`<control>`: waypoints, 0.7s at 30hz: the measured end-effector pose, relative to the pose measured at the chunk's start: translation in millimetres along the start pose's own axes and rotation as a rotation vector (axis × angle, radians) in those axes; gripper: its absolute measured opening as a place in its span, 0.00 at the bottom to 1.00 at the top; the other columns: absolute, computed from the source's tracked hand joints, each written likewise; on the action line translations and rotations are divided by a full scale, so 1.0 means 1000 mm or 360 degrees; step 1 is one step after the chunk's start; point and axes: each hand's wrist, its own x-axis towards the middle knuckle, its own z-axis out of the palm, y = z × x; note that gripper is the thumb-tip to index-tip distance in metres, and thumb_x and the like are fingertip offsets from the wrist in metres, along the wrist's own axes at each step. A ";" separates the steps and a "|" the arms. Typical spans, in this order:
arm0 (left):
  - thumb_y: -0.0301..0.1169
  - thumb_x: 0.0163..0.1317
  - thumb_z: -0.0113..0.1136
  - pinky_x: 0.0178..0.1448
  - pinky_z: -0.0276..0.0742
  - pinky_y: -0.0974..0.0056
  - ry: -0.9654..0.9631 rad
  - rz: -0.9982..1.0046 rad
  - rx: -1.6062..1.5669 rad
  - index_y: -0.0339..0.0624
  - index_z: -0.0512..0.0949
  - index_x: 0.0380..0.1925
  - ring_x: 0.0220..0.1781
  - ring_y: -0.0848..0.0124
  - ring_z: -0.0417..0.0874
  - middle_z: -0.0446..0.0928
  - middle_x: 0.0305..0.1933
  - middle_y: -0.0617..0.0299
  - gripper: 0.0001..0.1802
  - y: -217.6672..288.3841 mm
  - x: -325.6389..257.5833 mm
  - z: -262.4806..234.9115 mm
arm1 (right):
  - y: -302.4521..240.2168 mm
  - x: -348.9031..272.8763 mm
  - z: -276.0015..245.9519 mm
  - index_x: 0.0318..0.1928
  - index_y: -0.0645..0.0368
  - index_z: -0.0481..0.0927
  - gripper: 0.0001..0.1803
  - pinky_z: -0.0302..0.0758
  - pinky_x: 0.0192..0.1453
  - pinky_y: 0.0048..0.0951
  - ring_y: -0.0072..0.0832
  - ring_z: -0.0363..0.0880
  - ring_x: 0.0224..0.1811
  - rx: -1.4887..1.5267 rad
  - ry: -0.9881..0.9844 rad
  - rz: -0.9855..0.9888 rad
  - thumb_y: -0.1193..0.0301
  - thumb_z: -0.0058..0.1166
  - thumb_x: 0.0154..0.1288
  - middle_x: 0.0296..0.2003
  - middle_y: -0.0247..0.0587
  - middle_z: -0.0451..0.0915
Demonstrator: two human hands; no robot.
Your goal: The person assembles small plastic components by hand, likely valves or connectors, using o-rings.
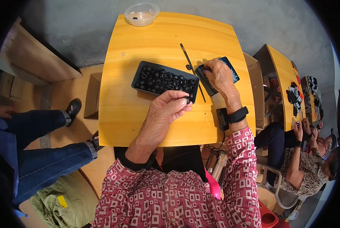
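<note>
Between thumb and fingertips, my left hand [165, 110] pinches a small round black part [187, 99] with a hole in it. It is just off the near right corner of a dark grey tray [149, 89] filled with similar black parts [157, 81]. My right hand [220, 78] reaches into a small dark box [211, 90] holding small shiny pieces [233, 72]. Its fingers are bent together over the box; whatever they grip is hidden. A thin black stick [187, 57] lies between tray and box, with a loose black part [188, 67] beside it.
A clear plastic bowl [142, 21] with a dark piece inside stands at the far left table edge. By my right wrist sits a black device [222, 118] with a cable. A person in jeans [52, 163] is on the left; others work at tables on the right.
</note>
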 end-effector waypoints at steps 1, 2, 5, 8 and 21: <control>0.27 0.64 0.57 0.46 0.75 0.74 0.0010 0.0000 -0.0006 0.40 0.77 0.44 0.42 0.74 0.81 0.80 0.39 0.62 0.09 -0.001 0.000 0.001 | 0.001 0.000 0.000 0.36 0.63 0.81 0.09 0.75 0.46 0.39 0.43 0.78 0.41 0.0026 -0.0013 -0.0002 0.77 0.59 0.52 0.34 0.46 0.79; 0.27 0.64 0.57 0.46 0.75 0.74 0.0013 0.0003 -0.0004 0.40 0.77 0.44 0.42 0.74 0.81 0.80 0.39 0.62 0.09 0.000 0.000 0.000 | 0.000 0.001 0.000 0.36 0.63 0.81 0.09 0.75 0.46 0.39 0.43 0.78 0.41 0.0029 -0.0012 -0.0005 0.77 0.59 0.52 0.34 0.46 0.79; 0.27 0.64 0.57 0.47 0.75 0.74 -0.0007 -0.0006 -0.0021 0.40 0.77 0.44 0.42 0.74 0.81 0.80 0.39 0.61 0.09 0.002 -0.001 -0.001 | 0.001 0.000 0.000 0.36 0.64 0.81 0.09 0.76 0.45 0.37 0.41 0.80 0.39 0.0043 0.0009 -0.0035 0.78 0.58 0.52 0.33 0.47 0.80; 0.27 0.64 0.57 0.46 0.75 0.74 0.0023 -0.0001 -0.0017 0.41 0.77 0.44 0.42 0.74 0.81 0.80 0.39 0.62 0.09 0.002 -0.001 -0.002 | 0.006 -0.003 0.001 0.37 0.62 0.82 0.09 0.76 0.46 0.38 0.43 0.80 0.40 0.0313 0.0103 0.0014 0.78 0.57 0.52 0.34 0.48 0.81; 0.27 0.64 0.57 0.49 0.75 0.73 0.0001 -0.0005 -0.0001 0.41 0.77 0.44 0.43 0.74 0.81 0.80 0.40 0.62 0.09 0.001 0.002 -0.001 | 0.015 -0.019 -0.012 0.41 0.62 0.83 0.10 0.76 0.42 0.21 0.18 0.77 0.35 0.1661 0.0043 0.0586 0.80 0.59 0.57 0.34 0.32 0.82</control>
